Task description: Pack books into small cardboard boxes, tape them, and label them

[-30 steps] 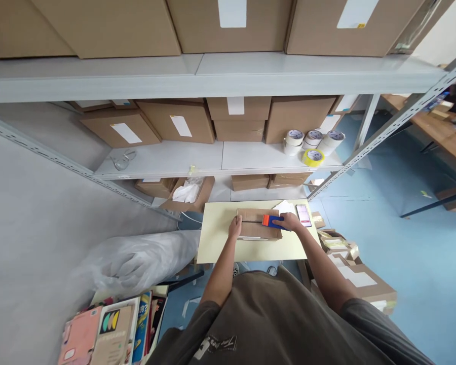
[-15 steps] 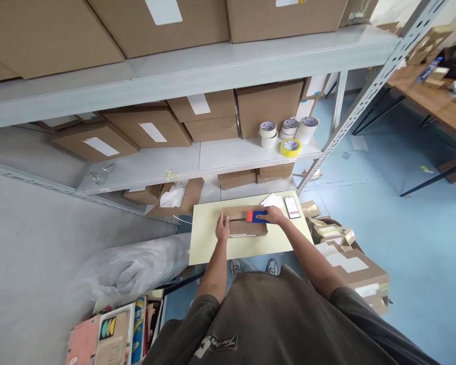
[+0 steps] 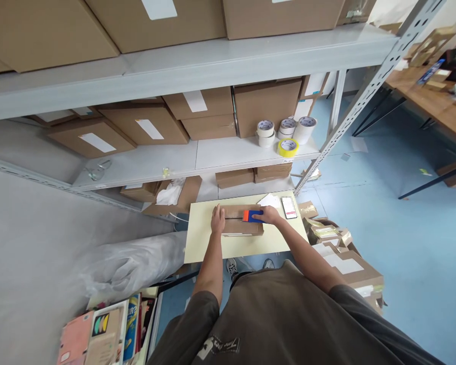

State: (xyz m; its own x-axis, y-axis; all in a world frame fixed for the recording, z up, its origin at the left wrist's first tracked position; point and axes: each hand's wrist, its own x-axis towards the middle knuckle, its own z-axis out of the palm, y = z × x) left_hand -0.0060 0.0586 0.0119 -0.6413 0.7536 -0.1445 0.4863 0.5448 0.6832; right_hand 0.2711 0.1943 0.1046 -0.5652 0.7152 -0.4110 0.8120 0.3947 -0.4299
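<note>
A small cardboard box [image 3: 235,226] lies on the pale yellow table [image 3: 197,246], a dark seam running lengthwise along its top. My left hand [image 3: 218,219] grips the box's left end, thumb near the seam and fingers over the far side. In my right hand [image 3: 269,215] is a blue tool with an orange end, which looks like a tape dispenser [image 3: 253,216]. It sits over the right half of the seam, its orange end pointing left. Whether it touches the cardboard I cannot tell.
A phone [image 3: 289,207] and white papers [image 3: 269,201] lie at the table's right. Behind rises a metal shelf [image 3: 228,152] with cartons, white tape rolls [image 3: 266,134] and a yellow tape roll [image 3: 288,147]. Used cartons [image 3: 349,266] stand right; a plastic-wrapped roll [image 3: 137,261] lies left.
My left hand has shifted slightly up along the box's left end. The tool keeps nearly the same place over the seam. The whole view has moved a little.
</note>
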